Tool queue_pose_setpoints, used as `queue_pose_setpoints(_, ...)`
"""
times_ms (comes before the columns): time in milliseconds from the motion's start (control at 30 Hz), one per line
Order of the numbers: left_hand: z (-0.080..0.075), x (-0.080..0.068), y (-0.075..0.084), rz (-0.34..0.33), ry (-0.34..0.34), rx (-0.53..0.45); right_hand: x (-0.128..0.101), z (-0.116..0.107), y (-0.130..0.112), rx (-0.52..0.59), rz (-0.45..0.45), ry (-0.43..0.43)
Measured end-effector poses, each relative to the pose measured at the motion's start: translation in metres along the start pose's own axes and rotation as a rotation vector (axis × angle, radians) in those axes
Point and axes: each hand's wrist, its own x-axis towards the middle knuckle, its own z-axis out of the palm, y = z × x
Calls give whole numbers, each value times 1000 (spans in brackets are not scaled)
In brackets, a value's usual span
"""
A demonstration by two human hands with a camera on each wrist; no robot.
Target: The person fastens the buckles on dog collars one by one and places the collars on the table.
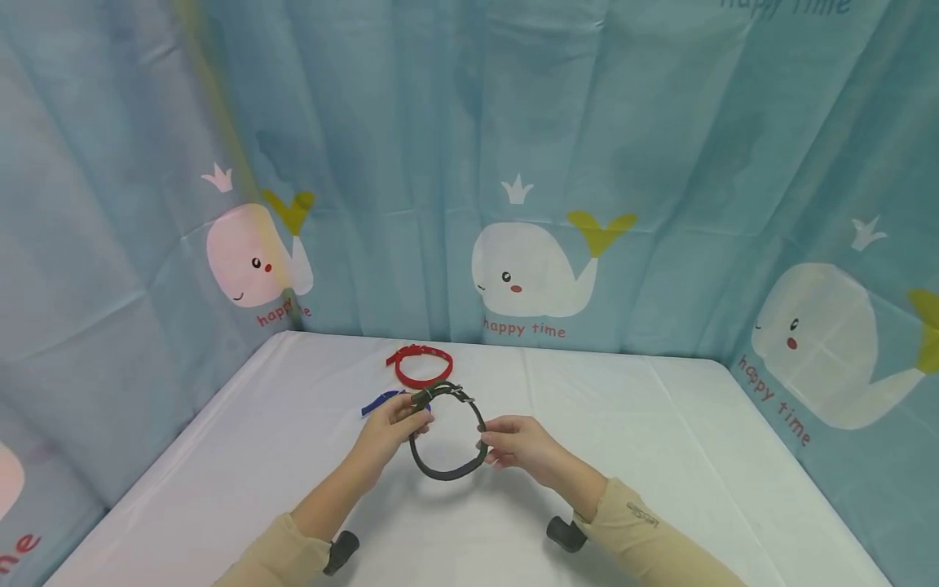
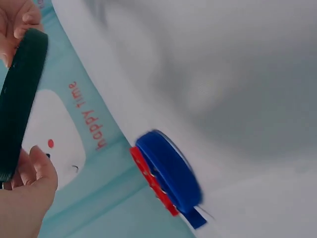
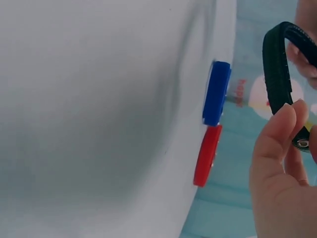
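Head view with both wrist views. Backdrop: a blue curtain point(image 1: 411, 122) printed with whales hangs behind and to both sides. Below it, a white surface point(image 1: 660, 456) fills the near half of the scene.

Two hands hold a dark collar point(image 1: 449, 432), buckled into a ring, just above the middle of the surface. The ring stands roughly upright and faces the person, its buckle end at the top left and its plain strap curving down to the near side. The left hand point(image 1: 389, 432) pinches the ring on its left, close under the buckle, thumb and fingers curled onto the strap. The right hand point(image 1: 517, 444) pinches the ring on its right side, fingertips closed on the strap. The collar thus lies between the two hands, each equally near, with the buckle nearer the left hand's grip. In the right wrist view the strap point(image 3: 277, 69) passes edge-on in front of the thumb point(image 3: 272, 144).

Beyond the hands, farther along the surface, lie a red collar point(image 1: 421, 365), closed into a ring, and a blue collar point(image 1: 380, 401), partly hidden behind the left hand. Both lie apart from the dark collar.
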Motion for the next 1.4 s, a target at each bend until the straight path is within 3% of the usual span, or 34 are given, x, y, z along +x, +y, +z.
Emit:
queue_pose_setpoints(567,-45,-16,-28,-106,52,220,27,40,-6,8,113,114)
queue_pose_setpoints(900,-72,-24,-43,-188,40,367,45,72,3,53,169,148)
queue_pose_setpoints(1167,-87,-28,-55,-290,40,359,52,88,9,40,225,155)
queue_pose_setpoints(1400,-95,-28,-63,-331,35,378,55,99,11,-8,240,170)
